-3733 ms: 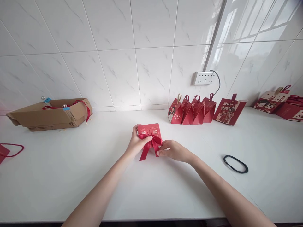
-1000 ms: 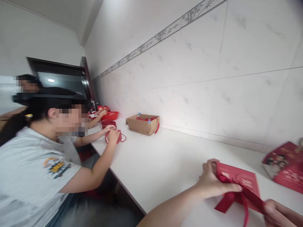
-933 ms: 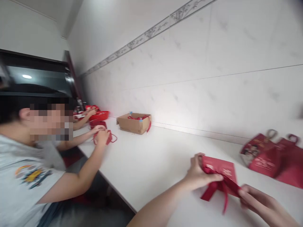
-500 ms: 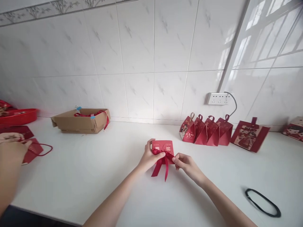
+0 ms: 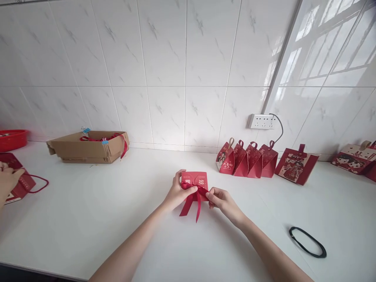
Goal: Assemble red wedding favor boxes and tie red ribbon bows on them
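A small red gift box with pale printed characters lies in front of me on the white table. A dark red ribbon is tied in a bow across it, two tails hanging toward me. My left hand grips the box from its left side, thumb pressed on the bow's knot. Between the thumb and fingers of my right hand the bow's right loop is pinched. Part of the box's front is hidden by the ribbon and fingers.
Several red boxes stand right, beside a picture-fronted box. A black loop lies near right. Back left is a cardboard box with ribbon. Another person's hand holds a red corded box at left.
My view has turned slightly right, so things sit further left in the picture. Both my hands keep the same hold on the box and bow.
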Motion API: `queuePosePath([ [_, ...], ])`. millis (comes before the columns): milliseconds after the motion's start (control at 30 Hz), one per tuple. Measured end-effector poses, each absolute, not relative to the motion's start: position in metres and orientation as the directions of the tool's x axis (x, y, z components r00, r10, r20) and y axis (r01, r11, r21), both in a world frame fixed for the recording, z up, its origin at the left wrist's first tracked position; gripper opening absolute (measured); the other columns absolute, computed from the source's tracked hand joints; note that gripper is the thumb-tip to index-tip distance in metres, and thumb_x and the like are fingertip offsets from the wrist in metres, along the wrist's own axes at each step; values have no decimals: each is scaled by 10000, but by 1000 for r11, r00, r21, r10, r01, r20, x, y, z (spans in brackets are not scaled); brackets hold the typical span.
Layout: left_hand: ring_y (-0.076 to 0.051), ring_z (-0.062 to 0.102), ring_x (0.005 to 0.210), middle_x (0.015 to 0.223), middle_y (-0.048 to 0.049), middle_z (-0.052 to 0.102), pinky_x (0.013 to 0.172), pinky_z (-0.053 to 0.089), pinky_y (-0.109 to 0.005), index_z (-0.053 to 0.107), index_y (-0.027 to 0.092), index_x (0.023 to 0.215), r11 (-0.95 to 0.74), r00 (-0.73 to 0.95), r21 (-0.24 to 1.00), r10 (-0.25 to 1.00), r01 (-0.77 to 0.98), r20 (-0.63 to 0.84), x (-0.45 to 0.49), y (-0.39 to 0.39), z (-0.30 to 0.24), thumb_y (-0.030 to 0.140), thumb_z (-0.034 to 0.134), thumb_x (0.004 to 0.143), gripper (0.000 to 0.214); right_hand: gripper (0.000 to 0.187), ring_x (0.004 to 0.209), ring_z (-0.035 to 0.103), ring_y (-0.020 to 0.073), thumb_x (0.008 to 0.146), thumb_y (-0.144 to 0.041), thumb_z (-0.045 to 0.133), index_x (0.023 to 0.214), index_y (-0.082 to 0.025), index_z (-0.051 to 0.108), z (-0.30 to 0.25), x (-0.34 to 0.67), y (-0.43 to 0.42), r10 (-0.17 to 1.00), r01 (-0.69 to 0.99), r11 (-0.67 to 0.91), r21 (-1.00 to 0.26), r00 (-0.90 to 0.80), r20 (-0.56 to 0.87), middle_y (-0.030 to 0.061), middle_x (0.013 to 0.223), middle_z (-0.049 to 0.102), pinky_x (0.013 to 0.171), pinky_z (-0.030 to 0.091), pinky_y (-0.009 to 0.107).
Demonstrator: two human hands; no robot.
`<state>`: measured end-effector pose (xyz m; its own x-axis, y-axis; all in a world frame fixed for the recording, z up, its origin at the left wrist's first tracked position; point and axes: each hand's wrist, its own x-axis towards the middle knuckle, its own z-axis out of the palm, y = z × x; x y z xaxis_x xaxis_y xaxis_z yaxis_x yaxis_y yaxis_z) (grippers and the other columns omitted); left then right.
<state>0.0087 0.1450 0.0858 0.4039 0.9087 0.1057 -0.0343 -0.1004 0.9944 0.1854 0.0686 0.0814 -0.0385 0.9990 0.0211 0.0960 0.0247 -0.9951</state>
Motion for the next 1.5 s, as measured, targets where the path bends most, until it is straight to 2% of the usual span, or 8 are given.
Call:
queuePosePath([
  [567, -229, 580, 1073, 1211, -98, 533, 889, 474, -356, 302, 260, 1265, -74, 398, 997, 915, 13, 62, 9, 141, 91, 302, 749, 671, 745, 458, 595, 446, 110, 760, -609, 585, 655, -187, 440, 80, 185, 68, 998, 97, 21, -995, -56, 16, -41, 586, 498, 665, 323, 281],
  [1033, -221, 556, 1106, 1190, -74, 527, 917, 460, -357, 296, 269, 1257, -114, 420, 992, 904, 45, 85, 9, 144, 90, 303, 722, 685, 714, 470, 593, 463, 107, 712, -609, 629, 636, -183, 446, 82, 185, 70, 998, 67, 25, -997, -61, 21, -40, 617, 478, 657, 354, 282],
  [1300, -240, 537, 1142, 1196, -77, 517, 913, 470, -372, 356, 256, 1205, -133, 440, 991, 892, 32, 106, 7, 143, 94, 296, 720, 691, 631, 470, 579, 455, 105, 714, -611, 627, 628, -186, 447, 85, 184, 67, 996, 76, 45, -996, -77, 40, -37, 594, 492, 631, 347, 273],
  [1500, -228, 541, 1127, 1222, -79, 502, 914, 468, -375, 304, 265, 1245, -140, 451, 990, 886, 33, 110, 8, 143, 92, 301, 685, 716, 653, 449, 575, 453, 93, 735, -583, 628, 635, -180, 456, 84, 183, 67, 997, 70, 50, -996, -68, 46, -42, 594, 497, 627, 336, 261],
])
